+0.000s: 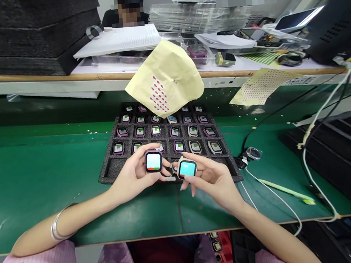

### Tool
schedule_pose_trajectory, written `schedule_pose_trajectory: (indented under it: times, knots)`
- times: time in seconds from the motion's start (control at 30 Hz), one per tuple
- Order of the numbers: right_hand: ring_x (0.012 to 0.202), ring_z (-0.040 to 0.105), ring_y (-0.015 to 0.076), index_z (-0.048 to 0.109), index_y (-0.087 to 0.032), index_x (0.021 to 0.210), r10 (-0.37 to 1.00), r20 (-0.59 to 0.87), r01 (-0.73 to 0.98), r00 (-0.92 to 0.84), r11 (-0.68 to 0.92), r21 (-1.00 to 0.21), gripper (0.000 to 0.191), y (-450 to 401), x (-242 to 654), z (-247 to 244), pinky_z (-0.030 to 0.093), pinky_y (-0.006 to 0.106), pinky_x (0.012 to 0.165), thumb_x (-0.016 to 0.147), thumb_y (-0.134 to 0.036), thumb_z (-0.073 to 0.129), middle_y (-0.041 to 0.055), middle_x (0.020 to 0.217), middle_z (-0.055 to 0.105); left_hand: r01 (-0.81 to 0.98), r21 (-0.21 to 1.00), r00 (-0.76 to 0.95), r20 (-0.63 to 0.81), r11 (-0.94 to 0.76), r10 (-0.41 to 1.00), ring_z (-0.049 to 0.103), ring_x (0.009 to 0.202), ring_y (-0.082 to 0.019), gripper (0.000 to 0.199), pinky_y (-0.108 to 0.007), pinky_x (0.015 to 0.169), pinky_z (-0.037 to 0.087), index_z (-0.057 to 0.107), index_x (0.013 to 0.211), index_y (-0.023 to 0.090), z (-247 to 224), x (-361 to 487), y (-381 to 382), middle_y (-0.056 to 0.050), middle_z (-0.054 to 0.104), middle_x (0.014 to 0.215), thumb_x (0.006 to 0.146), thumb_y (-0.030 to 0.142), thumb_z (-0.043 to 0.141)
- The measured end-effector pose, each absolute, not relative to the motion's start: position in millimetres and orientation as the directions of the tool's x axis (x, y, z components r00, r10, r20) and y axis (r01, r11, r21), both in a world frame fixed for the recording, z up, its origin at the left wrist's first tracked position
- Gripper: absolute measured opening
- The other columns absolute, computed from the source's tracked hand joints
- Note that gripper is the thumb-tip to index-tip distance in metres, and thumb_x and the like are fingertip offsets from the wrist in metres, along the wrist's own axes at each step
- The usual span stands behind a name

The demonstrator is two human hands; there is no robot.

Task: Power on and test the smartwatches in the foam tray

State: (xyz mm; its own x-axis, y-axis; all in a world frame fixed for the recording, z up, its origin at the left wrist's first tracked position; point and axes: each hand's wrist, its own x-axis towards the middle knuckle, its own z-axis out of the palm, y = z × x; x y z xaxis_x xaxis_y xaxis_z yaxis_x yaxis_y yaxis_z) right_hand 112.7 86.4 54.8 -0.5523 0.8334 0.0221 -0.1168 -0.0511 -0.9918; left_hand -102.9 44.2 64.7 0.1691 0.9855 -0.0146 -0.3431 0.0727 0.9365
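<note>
My left hand (139, 171) is closed around a purple smartwatch body (154, 161), its lit screen facing up at me. In my right hand (211, 177) is a light beige smartwatch body (187, 168) with a lit cyan screen, my thumb pressed on its lower edge. Both watches are held over the front of a black foam tray (108, 173). Rows of similar watches, such as a purple watch (118, 147) and a beige watch (215, 146), lie in its compartments with screens lit. My hands partly cover the front row.
A yellow sheet with red arrows (171, 75) hangs from the shelf over the tray's back. To the right lie a green pen (286, 189), white cables (278, 202) and black trays (340, 143). Black foam (34, 33) is stacked on the shelf; a person sits beyond.
</note>
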Motion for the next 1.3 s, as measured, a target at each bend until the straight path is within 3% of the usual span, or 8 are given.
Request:
schedule_pose_trajectory:
  times: [0.2, 0.4, 0.53, 0.63, 0.83, 0.93, 1.07, 1.3]
  knots:
    - [0.071, 0.071, 0.0209, 0.053, -0.024, 0.134, 0.814, -0.004, -0.045, -0.581, -0.037, -0.998, 0.058, 87, 123, 54, 0.057, 0.028, 0.049, 0.081, -0.018, 0.074, 0.0106, 0.106, 0.069, -0.319, 0.944, 0.146, -0.036, 0.082, 0.989, 0.068, 0.078, -0.017, 0.047, -0.03, 0.07, 0.059, 0.045, 0.125, 0.016, 55, -104, 43, -0.008, 0.067, 0.094, 0.083, 0.018, 0.067]
    - [0.069, 0.067, 0.0202, 0.049, -0.024, 0.137, 0.859, 0.006, 0.197, -0.511, 0.124, -0.973, 0.058, 106, 158, 51, 0.058, 0.032, 0.055, 0.083, -0.032, 0.072, 0.0101, 0.101, 0.069, -0.244, 0.97, 0.12, 0.014, 0.016, 0.993, 0.067, 0.091, -0.018, 0.07, -0.032, 0.081, 0.058, 0.037, 0.135, 0.025, 48, -120, 40, -0.007, 0.06, 0.11, 0.076, 0.013, 0.073]
    - [0.061, 0.057, 0.0167, 0.059, -0.022, 0.126, 0.883, 0.153, 0.554, -0.443, 0.404, -0.728, 0.051, 139, 193, 37, 0.055, 0.039, 0.067, 0.081, -0.043, 0.071, 0.0088, 0.099, 0.066, -0.098, 0.995, 0.002, -0.01, 0.01, 1.0, 0.068, 0.088, -0.02, 0.076, -0.036, 0.076, 0.061, 0.023, 0.142, 0.027, 37, -147, 38, -0.006, 0.06, 0.105, 0.082, 0.025, 0.068]
    - [0.09, 0.06, 0.0277, 0.063, -0.021, 0.117, 0.834, 0.191, 0.65, -0.517, 0.528, -0.546, 0.046, 158, 214, 23, 0.052, 0.042, 0.078, 0.081, -0.05, 0.067, 0.011, 0.105, 0.063, 0.202, 0.979, -0.089, 0.032, -0.014, 0.996, 0.068, 0.088, -0.022, 0.069, -0.038, 0.074, 0.061, 0.026, 0.14, 0.027, 21, -177, 34, -0.007, 0.06, 0.108, 0.084, 0.034, 0.066]
    - [0.107, 0.058, 0.0299, 0.062, -0.02, 0.117, 0.743, 0.087, 0.647, -0.664, 0.629, -0.431, 0.041, 170, 242, 18, 0.045, 0.045, 0.096, 0.087, -0.047, 0.061, 0.0125, 0.114, 0.059, 0.691, 0.72, 0.063, 0.035, -0.069, 0.997, 0.063, 0.077, -0.019, 0.045, -0.034, 0.066, 0.058, 0.05, 0.122, 0.021, -4, -217, 30, -0.009, 0.055, 0.119, 0.085, 0.044, 0.061]
    - [0.106, 0.059, 0.0306, 0.06, -0.02, 0.121, 0.705, 0.037, 0.655, -0.709, 0.676, -0.337, 0.042, 168, 248, 27, 0.048, 0.044, 0.09, 0.088, -0.044, 0.058, 0.0127, 0.114, 0.06, 0.827, 0.54, 0.163, 0.036, -0.156, 0.986, 0.06, 0.094, -0.025, 0.044, -0.041, 0.08, 0.056, 0.048, 0.127, 0.018, 1, -216, 27, -0.013, 0.051, 0.127, 0.09, 0.041, 0.053]
    - [0.103, 0.06, 0.0308, 0.056, -0.016, 0.127, 0.703, 0.082, 0.682, -0.706, 0.707, -0.185, 0.042, 152, 226, 38, 0.049, 0.043, 0.086, 0.093, -0.04, 0.049, 0.014, 0.115, 0.061, 0.958, 0.166, 0.228, 0.062, -0.236, 0.972, 0.048, 0.116, -0.037, 0.037, -0.052, 0.093, 0.047, 0.054, 0.121, 0.009, 27, -197, 25, -0.02, 0.052, 0.124, 0.09, 0.028, 0.053]
    - [0.064, 0.062, 0.0342, 0.066, -0.012, 0.075, 0.666, 0.164, 0.68, -0.727, 0.666, 0.307, 0.034, 124, 156, 24, 0.047, 0.042, 0.057, 0.094, -0.027, 0.042, 0.0149, 0.064, 0.06, 0.922, 0.017, 0.387, -0.11, -0.387, 0.916, 0.057, 0.098, -0.037, 0.022, -0.046, 0.078, 0.049, 0.063, 0.095, 0.002, 50, -147, 63, -0.023, 0.061, 0.1, 0.08, 0.018, 0.063]
